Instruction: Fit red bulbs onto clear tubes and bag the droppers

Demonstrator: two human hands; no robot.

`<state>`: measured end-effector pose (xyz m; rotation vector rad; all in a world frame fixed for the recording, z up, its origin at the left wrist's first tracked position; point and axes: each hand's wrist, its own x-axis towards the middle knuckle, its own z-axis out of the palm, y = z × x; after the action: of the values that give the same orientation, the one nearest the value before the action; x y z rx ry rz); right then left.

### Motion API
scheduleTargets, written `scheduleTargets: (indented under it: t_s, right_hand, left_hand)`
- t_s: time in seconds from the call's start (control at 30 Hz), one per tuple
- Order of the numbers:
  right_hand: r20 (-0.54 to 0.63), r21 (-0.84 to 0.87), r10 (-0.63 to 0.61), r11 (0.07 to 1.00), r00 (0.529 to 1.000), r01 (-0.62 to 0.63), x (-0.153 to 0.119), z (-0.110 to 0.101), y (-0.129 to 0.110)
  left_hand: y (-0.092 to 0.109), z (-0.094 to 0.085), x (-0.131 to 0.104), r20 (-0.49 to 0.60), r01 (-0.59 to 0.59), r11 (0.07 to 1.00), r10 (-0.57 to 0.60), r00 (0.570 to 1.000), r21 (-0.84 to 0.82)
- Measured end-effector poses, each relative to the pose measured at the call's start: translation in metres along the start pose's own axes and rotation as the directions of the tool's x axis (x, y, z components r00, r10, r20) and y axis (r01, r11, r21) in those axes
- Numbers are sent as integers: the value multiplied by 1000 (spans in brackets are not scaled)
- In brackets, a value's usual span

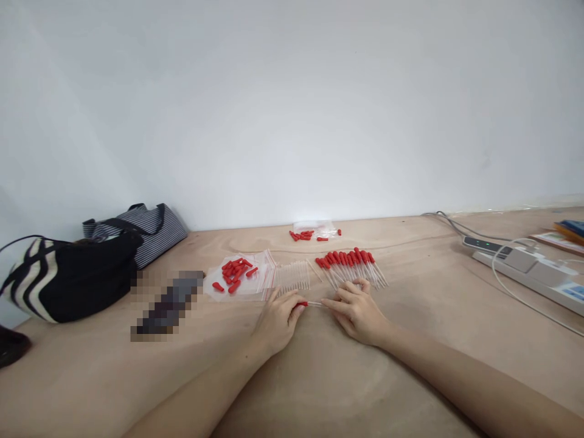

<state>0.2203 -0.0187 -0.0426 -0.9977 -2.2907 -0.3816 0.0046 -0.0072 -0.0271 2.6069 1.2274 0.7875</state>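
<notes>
Between thumb and fingers, my left hand (279,316) pinches a red rubber dropper bulb (302,303). A thin clear dropper tube (314,303) runs from the bulb to my right hand (358,313), whose fingertips are closed on its other end. Just beyond my left hand lies a row of bare clear tubes (292,277). Past my right hand is a row of droppers with red bulbs (349,260) on them, side by side. Loose red bulbs (235,274) are heaped on clear plastic zip bags (262,277) to the left.
More red bulbs (301,235) lie by a small plastic bag (326,229) near the wall. On the left are a pixelated dark flat object (171,304), a black-and-white bag (91,280) and a striped bag (159,234). A power strip (533,274) with cables lies at right.
</notes>
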Motion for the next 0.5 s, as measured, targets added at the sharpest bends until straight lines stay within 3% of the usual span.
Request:
scheduleTargets:
  t_s: [0.27,0.5]
  right_hand:
    - [-29,-33,5,999,1000,-6,5,1,-8]
    - [-90,-158,-118,982,989,103,7,5,-5]
  left_hand:
    - [-1,2,1,-31,-22,1000,22,999,-18]
    - [-2,3,-1,-58,-67,997,65,996,-33]
